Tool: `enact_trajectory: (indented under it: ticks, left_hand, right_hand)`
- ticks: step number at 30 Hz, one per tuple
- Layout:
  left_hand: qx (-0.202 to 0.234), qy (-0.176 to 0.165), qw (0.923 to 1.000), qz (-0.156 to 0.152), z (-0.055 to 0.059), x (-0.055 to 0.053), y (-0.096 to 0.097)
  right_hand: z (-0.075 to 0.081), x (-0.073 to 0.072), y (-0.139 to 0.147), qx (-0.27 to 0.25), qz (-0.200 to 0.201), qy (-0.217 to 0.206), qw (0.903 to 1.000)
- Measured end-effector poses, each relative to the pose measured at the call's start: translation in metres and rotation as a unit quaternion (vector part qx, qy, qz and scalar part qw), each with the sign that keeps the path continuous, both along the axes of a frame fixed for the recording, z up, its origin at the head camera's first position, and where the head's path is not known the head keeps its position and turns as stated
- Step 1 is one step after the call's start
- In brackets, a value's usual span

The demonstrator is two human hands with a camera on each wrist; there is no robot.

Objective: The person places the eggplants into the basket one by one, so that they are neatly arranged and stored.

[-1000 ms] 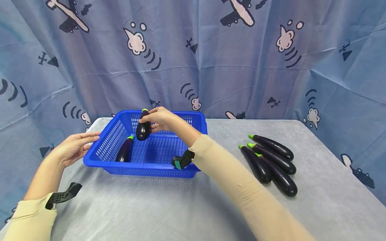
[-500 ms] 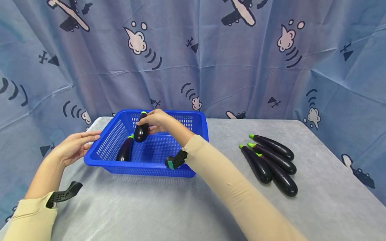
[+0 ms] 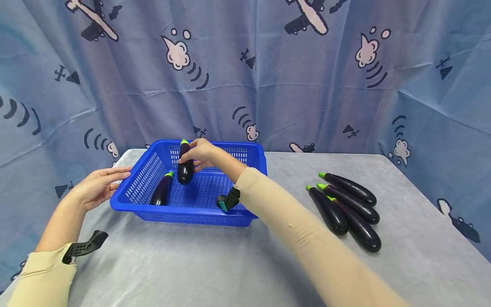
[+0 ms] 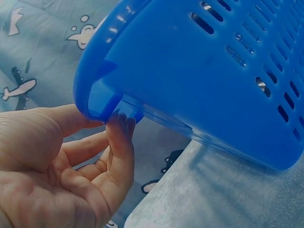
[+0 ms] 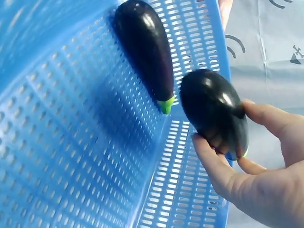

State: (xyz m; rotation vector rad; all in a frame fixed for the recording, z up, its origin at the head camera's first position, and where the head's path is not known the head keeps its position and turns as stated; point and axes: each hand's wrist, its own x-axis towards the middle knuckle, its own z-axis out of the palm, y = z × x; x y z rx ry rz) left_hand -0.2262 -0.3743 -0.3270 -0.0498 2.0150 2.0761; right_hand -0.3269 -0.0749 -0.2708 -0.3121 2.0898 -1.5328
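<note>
My right hand [image 3: 205, 154] pinches a glossy dark eggplant [image 3: 186, 171] between thumb and fingers, inside the outline of the blue plastic basket [image 3: 184, 210]. Its green stem end points up and its fat end down. In the right wrist view the held eggplant [image 5: 209, 107] hangs above the basket floor, its shadow on the mesh. A second eggplant [image 3: 162, 189] lies along the basket's left side, green stem toward the back. My left hand [image 3: 96, 187] is at the basket's left rim; in the left wrist view its thumb and fingers pinch the rim [image 4: 85, 80].
Several more eggplants [image 3: 349, 207] lie in a loose group on the grey-covered table [image 3: 184, 268], right of the basket. A blue curtain [image 3: 226, 76] with airplane prints hangs behind the table. Black straps [image 3: 86, 247] are worn at both wrists.
The held eggplant dipped a little to the left, then came slightly right and more upright. My left hand stays at the rim, and the other eggplants keep their places.
</note>
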Motion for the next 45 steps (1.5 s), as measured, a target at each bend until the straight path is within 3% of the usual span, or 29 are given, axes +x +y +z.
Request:
enact_trajectory:
  ticks: [7,15,23,35,45]
  left_hand:
    - [-0.015,0.004,0.9999,-0.005,0.002,-0.002,0.001]
    - [-0.029,0.002,0.9996,-0.001,0.0,-0.002,0.0]
    - [-0.05,0.003,0.9988,0.001,0.0,-0.002,0.0]
    - [-0.028,-0.003,0.9996,0.005,0.001,-0.001,0.001]
    - [-0.03,-0.005,0.9995,0.007,0.002,-0.002,0.002]
  right_hand:
    - [0.0,-0.002,-0.003,0.039,0.045,-0.01,0.9982]
    - [-0.002,-0.006,-0.011,0.1,0.103,-0.055,0.9881]
    - [-0.013,-0.007,-0.013,0.12,0.125,-0.073,0.9821]
    - [-0.033,-0.007,-0.018,0.124,0.15,-0.129,0.9724]
    - [-0.043,-0.004,-0.017,0.133,0.159,-0.099,0.9733]
